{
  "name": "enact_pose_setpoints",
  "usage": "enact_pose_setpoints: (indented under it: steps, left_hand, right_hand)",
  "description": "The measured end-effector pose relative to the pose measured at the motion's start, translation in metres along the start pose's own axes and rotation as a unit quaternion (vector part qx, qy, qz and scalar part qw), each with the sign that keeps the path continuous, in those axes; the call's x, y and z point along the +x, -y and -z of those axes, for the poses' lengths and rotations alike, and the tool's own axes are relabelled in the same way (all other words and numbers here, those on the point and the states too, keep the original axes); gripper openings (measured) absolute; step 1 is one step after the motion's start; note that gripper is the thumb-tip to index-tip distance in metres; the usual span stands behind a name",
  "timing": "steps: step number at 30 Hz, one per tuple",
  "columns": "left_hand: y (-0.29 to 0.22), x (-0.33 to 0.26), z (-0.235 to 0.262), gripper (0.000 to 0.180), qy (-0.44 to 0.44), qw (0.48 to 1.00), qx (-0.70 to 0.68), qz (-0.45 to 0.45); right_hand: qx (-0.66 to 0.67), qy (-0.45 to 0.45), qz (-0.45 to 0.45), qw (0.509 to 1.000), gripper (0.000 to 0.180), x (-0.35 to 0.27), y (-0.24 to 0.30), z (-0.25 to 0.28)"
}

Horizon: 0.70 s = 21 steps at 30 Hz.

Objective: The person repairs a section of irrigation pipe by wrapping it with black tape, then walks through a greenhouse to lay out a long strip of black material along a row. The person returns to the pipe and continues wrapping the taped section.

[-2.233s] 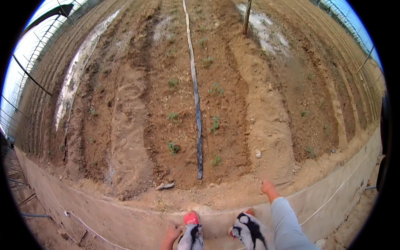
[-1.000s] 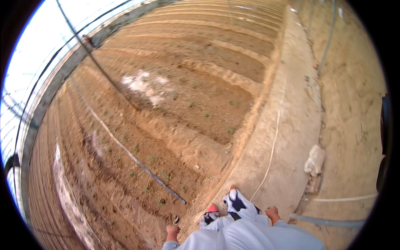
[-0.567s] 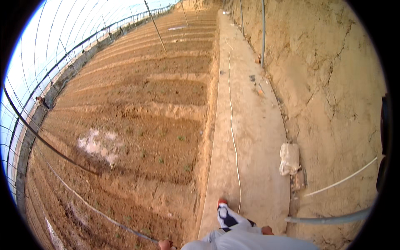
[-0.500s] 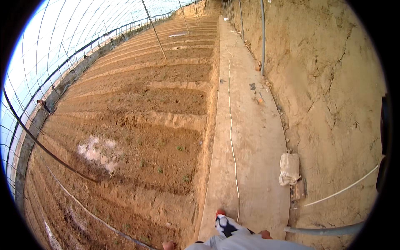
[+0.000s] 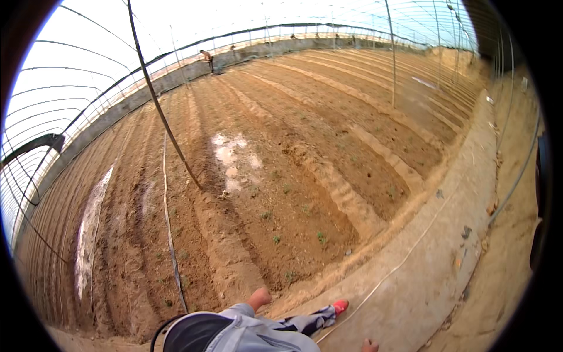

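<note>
My left hand (image 5: 258, 298) sticks out of a grey sleeve at the bottom of the view, over the edge of a ridged brown soil bed (image 5: 281, 176). It looks empty, but its fingers are too small to read. Only the tip of my right hand (image 5: 369, 345) shows at the lower edge, above the concrete path (image 5: 451, 252). A foot in a red-toed shoe (image 5: 339, 305) rests where the path meets the soil.
A black drip hose (image 5: 170, 234) runs along a furrow at left. A slanted dark pole (image 5: 161, 111) stands in the bed beside whitish patches (image 5: 231, 158). Small green seedlings (image 5: 319, 236) dot the soil. A thin white line (image 5: 404, 261) lies on the path. A distant person (image 5: 206, 57) stands by the far wall.
The view has swung from along the path and earthen wall back to the left, over the soil beds. My left hand now shows more fully.
</note>
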<state>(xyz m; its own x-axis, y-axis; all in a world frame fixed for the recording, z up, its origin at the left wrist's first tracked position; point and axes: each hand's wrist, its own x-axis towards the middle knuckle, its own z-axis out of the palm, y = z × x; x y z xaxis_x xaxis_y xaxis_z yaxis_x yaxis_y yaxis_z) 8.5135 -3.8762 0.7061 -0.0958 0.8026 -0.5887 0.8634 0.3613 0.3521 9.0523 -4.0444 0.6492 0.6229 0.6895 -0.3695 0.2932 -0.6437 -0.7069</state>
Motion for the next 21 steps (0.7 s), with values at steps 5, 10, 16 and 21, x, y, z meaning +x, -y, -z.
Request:
enact_pose_setpoints:
  steps: [5, 10, 16, 21]
  left_hand:
    - [-0.023, 0.049, -0.051, 0.026, -0.127, 0.985, -0.062, 0.100]
    - [-0.161, 0.120, -0.034, 0.030, 0.031, 0.995, 0.092, -0.003]
    - [-0.475, 0.238, 0.000, 0.029, 0.002, 0.991, -0.074, -0.111]
    - [-0.621, 0.309, -0.015, 0.029, -0.039, 0.983, -0.143, -0.108]
  right_hand:
    - [-0.068, 0.071, -0.055, 0.994, 0.023, 0.094, 0.081, 0.048]
    - [-0.070, 0.130, -0.052, 0.988, 0.023, 0.202, 0.151, 0.089]
    - [-0.084, 0.133, -0.027, 0.987, 0.022, 0.379, 0.214, 0.133]
    - [-0.112, 0.167, 0.030, 0.979, 0.022, 0.551, 0.274, 0.165]
